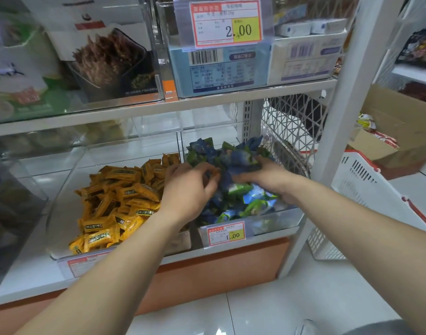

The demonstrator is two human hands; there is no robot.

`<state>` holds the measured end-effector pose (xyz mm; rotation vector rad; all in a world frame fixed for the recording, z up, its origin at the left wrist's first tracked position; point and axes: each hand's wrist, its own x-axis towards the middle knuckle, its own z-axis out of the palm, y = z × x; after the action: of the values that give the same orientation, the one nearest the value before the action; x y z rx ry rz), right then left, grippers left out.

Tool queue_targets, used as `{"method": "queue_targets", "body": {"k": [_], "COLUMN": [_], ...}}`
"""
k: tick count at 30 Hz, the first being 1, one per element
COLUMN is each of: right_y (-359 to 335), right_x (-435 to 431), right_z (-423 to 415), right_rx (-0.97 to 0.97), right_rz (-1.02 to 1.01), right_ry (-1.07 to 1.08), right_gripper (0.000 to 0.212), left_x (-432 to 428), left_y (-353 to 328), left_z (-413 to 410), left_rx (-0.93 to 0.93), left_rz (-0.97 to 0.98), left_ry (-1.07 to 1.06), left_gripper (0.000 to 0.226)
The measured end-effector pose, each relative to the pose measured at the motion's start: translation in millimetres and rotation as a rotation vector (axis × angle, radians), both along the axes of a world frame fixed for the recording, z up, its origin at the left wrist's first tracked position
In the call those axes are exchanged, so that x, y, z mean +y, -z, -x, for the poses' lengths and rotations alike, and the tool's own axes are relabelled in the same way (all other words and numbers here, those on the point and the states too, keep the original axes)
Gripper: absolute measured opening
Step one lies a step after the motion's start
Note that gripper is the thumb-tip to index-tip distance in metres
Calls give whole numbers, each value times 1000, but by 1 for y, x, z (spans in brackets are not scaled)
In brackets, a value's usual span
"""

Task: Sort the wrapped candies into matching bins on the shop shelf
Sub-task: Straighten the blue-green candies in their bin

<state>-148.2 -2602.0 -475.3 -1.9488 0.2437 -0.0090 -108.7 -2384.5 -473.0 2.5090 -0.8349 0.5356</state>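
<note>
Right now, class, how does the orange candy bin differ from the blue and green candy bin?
The orange candy bin holds one wrapper colour; the blue and green candy bin mixes two. The right hand reaches into the blue and green candy bin, not the orange candy bin. Both are clear plastic.

Two clear bins (64,201) (274,221) on the lower shelf: one pile of orange-wrapped candies (120,197), one of blue-and-green-wrapped candies (233,155), each too numerous to count. Two hands: left hand (187,187), right hand (267,177). Three price tags (227,22) (226,233) (86,264). One white shopping basket (366,180).
</note>
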Motion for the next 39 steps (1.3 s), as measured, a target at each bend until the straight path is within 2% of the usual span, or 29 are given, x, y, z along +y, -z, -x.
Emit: {"method": "queue_targets", "body": {"k": [3, 8, 11, 13, 16, 18, 19, 22, 26, 29, 32, 39], "right_y": [-10, -23, -27, -26, -19, -14, -9, 1, 13, 17, 18, 20], "right_x": [13, 1, -8, -10, -20, -22, -21, -14, -11, -10, -9, -11], "right_z": [-6, -6, 0, 1, 0, 2, 1, 1, -3, -7, -8, -15], "right_rx": [-113, -125, -62, -99, -145, 24, 122, 296, 380, 309, 234, 301], "right_rz": [-82, -24, -31, 38, 325, 505, 529, 471, 404, 388, 435, 382], "right_ry": [13, -4, 7, 41, 197, 134, 74, 10, 48, -4, 93, -68], "right_gripper": [47, 15, 32, 24, 15, 26, 30, 58, 106, 99, 93, 99], "left_x": [2, 5, 5, 5, 4, 2, -1, -9, -19, -21, -22, -22], "left_y": [-1, -2, -2, -3, -4, -7, -9, -10, -4, 0, 1, 1], "left_z": [0, 1, 2, 1, 2, 3, 5, 13, 25, 28, 29, 29], "left_rx": [21, 39, 27, 24, -20, -108, -147, -180, -172, -230, -252, -295], "left_rz": [8, 14, 13, 2, -82, -181, -214, -232, -239, -269, -266, -261], "left_ry": [6, 31, 42, 37, 33, 36, 37, 69, 69, 31, 19, 23], "left_gripper": [25, 25, 26, 26, 29, 30, 29, 27, 28, 28, 26, 22]}}
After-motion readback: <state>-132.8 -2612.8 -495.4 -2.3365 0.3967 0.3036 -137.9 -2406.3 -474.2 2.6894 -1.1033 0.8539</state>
